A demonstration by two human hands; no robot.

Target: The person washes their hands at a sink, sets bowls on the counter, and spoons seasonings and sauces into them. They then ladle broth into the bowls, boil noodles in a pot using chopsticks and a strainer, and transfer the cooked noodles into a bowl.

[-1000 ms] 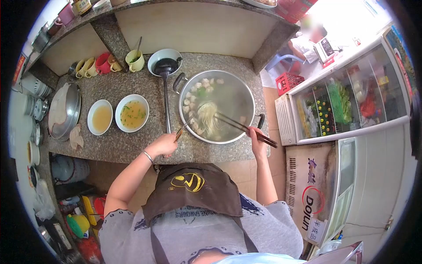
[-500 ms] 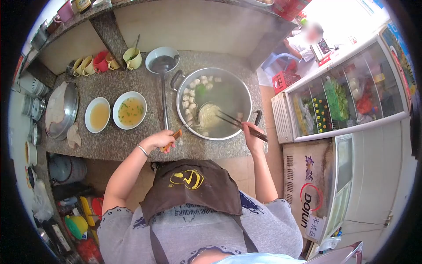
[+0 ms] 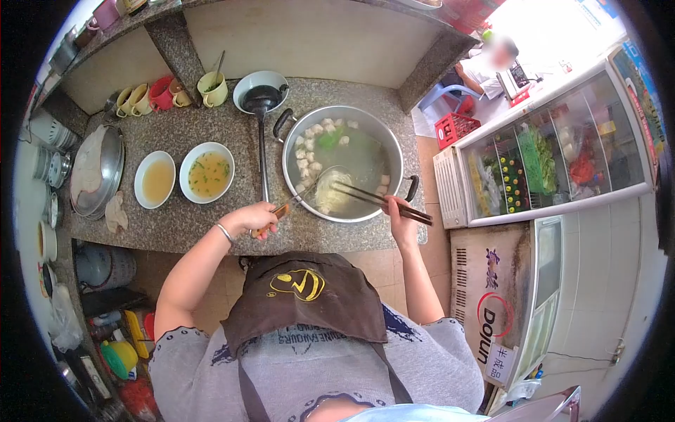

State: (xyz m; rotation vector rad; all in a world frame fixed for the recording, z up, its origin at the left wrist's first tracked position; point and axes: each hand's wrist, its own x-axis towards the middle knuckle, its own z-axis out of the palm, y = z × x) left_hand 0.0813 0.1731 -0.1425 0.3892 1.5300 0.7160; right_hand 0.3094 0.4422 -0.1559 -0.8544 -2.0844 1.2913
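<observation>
My left hand (image 3: 254,219) is closed round the wooden handle of a wire strainer (image 3: 281,210), whose basket reaches into the large metal pot (image 3: 342,109). Pale noodles (image 3: 333,192) lie in that basket at the pot's near side. In my right hand (image 3: 401,219) is a pair of dark chopsticks (image 3: 373,198), their tips at the noodles. Several pale balls (image 3: 310,156) float along the pot's left side, and green leaves (image 3: 328,141) float near the top. Left of the pot stand a bowl of broth with green bits (image 3: 208,173) and a bowl of plain broth (image 3: 155,181).
A black ladle (image 3: 263,105) rests in a white bowl (image 3: 242,86) behind the pot. Several cups (image 3: 161,94) line the back. A covered metal basin (image 3: 105,172) stands at left. A glass-door fridge (image 3: 555,144) is at right. Another person (image 3: 485,70) sits beyond the counter.
The chopstick tips have shifted left over the noodles, and my right hand moved slightly left. The steam over the pot and ladle has thinned.
</observation>
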